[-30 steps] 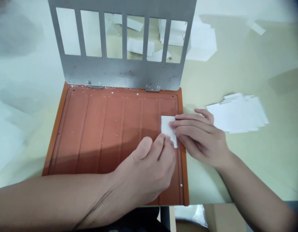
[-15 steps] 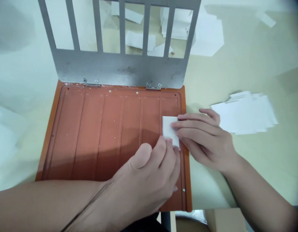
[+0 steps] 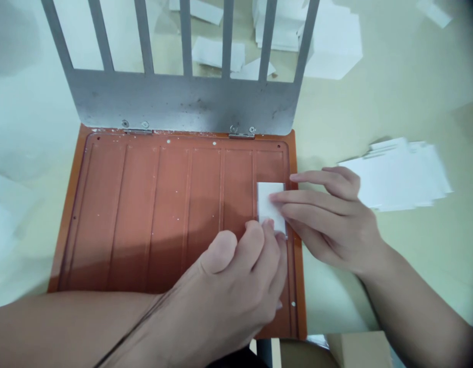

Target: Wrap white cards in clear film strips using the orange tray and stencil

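A white card strip [image 3: 267, 197] lies in the rightmost groove of a reddish-brown grooved board [image 3: 171, 204]. My left hand [image 3: 236, 276] reaches across the board with curled fingers at the strip's lower end, covering that part. A small pale corner shows below the hand. My right hand [image 3: 328, 220] comes from the right; its fingers are stretched out and apart, with fingertips on the strip's face and the index finger lifted near the board's edge. The left thumb stays raised off the card.
A slotted grey metal frame [image 3: 183, 99] stands hinged up at the board's back edge. To the right lies a fanned stack of white cards [image 3: 401, 176]. White card pieces and stacks [image 3: 334, 46] sit behind the frame. A cardboard box [image 3: 359, 350] shows below the table edge.
My right index finger has lifted off the card's side and spread away from the other fingers. The left hand has barely moved, and the view has shifted slightly.
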Demonstrator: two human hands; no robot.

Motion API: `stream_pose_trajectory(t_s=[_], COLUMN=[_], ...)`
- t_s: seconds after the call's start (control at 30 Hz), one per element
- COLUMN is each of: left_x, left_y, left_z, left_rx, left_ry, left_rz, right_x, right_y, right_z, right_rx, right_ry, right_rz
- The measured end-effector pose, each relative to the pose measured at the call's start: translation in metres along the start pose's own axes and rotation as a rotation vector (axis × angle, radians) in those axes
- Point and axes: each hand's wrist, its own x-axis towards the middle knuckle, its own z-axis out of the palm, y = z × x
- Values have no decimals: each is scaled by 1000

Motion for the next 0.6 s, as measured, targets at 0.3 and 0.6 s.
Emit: stream_pose_trajectory(t_s=[0.3,0.6], left_x=[-1,0], left_y=[2,0], left_z=[0,0], left_rx=[-20,-11], left_ry=[7,-16], left_rz=[-14,-1], right_x=[-1,1], right_y=[1,0], right_z=[0,-1], right_rx=[-9,-3], right_ry=[-20,-11], right_rz=[12,14])
